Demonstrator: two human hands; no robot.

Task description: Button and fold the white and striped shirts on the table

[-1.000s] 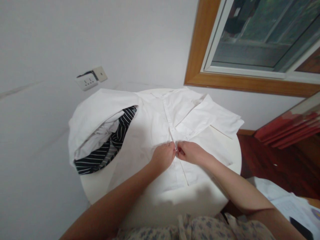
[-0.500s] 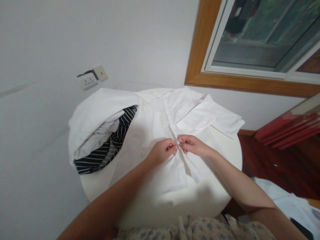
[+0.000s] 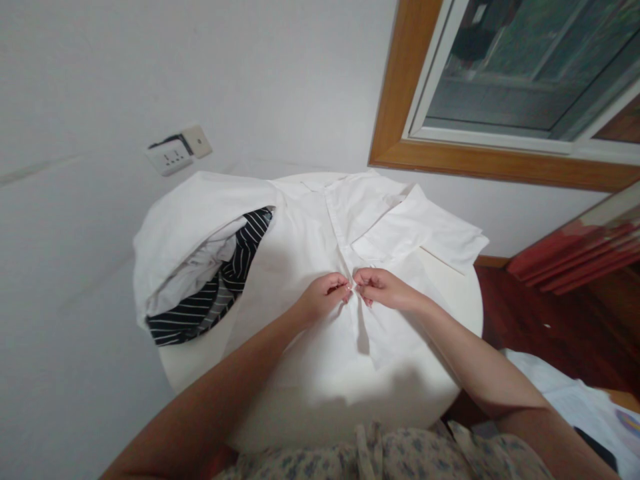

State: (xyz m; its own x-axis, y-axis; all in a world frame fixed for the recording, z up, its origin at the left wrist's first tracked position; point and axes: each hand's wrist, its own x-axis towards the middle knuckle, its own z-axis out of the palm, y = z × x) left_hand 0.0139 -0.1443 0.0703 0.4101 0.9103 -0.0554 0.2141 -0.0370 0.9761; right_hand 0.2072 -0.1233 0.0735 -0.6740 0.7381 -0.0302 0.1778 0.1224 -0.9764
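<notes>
A white short-sleeved shirt (image 3: 305, 260) lies spread front side up on a round white table (image 3: 300, 417), its collar toward the wall. My left hand (image 3: 327, 295) pinches the front edge of the shirt partway down the button placket. Right beside it, my right hand (image 3: 383, 288) pinches the other front edge, fingertips almost touching those of the left. Any button between them is too small to make out. Below my hands the two front panels part in a narrow gap. One sleeve (image 3: 440, 227) stretches out to the right, over the table's edge.
On the table's left rests a heap of clothes: white cloth (image 3: 200, 207) over a black garment with white stripes (image 3: 187, 317). A wall with a socket (image 3: 173, 157) stands behind, a wood-framed window (image 3: 500, 80) at the right. White cloth (image 3: 555, 390) lies low at the right, near a red curtain (image 3: 575, 257).
Both hands stay pinched at nearly the same spot on the shirt. The lower front panels have shifted slightly, and the gap below my hands looks different. The view has moved a little.
</notes>
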